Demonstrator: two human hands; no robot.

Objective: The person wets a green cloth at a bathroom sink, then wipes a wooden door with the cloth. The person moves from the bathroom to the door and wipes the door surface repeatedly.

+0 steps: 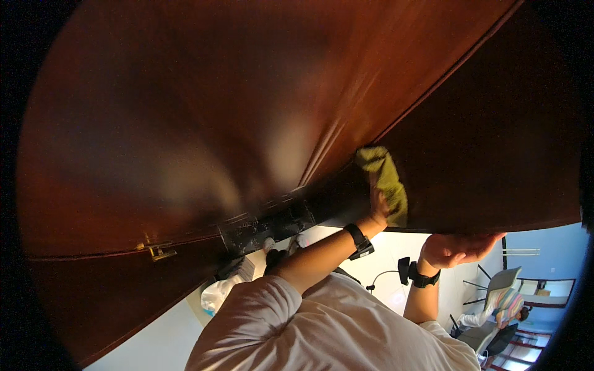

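Note:
In my left hand (381, 206) is a yellow-green cloth (387, 171), bunched and slightly blurred, which lies against the dark brown wood panel (482, 130). Its top end reaches the seam where that panel meets a glossy reddish-brown panel (185, 83). My right hand (457, 250) is at the lower edge of the dark panel, palm partly showing, fingers stretched along the edge. Part of that hand is hidden by the edge, so its grip is unclear. Both wrists wear black straps with small dark boxes.
A brass handle (157, 250) sticks out at the left. Clear plastic wrapping (216, 294) lies beside a white stack (241, 269). Below, a dark scuffed strip (267, 227) runs near my feet. Grey chairs (503, 280) and a person in a striped top (508, 303) are at the far right.

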